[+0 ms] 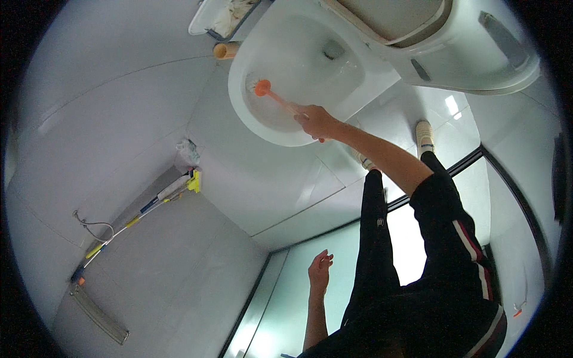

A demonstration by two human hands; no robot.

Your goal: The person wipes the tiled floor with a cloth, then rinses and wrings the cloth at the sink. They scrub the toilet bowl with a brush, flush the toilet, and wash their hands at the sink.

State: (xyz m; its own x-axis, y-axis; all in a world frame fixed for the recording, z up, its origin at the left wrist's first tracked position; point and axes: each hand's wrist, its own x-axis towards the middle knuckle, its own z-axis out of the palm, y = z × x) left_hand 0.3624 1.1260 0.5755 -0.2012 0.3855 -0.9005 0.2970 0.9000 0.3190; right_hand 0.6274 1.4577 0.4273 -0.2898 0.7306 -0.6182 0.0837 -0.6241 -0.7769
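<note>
My right hand (317, 121) grips the handle of an orange toilet brush (278, 99) over a white ceramic toilet bowl (241, 100). The brush's pale bristles rest against, or very close to, the inner wall of the bowl at the left. A small dark spot shows at the drain outlet (333, 50), deeper in the bowl. Away from the toilet, my left hand (319, 269) hangs low in front of the frosted glass. Its fingers are loosely bent, with nothing visible in them.
A raised toilet seat (429, 27) stands by the white tank (465, 58). Beside the bowl are an orange cylindrical holder (226, 50) and a waste bin (200, 18) with crumpled paper. Long-handled mops (134, 220), a plastic bag (188, 153) and a hose (95, 223) line the left wall.
</note>
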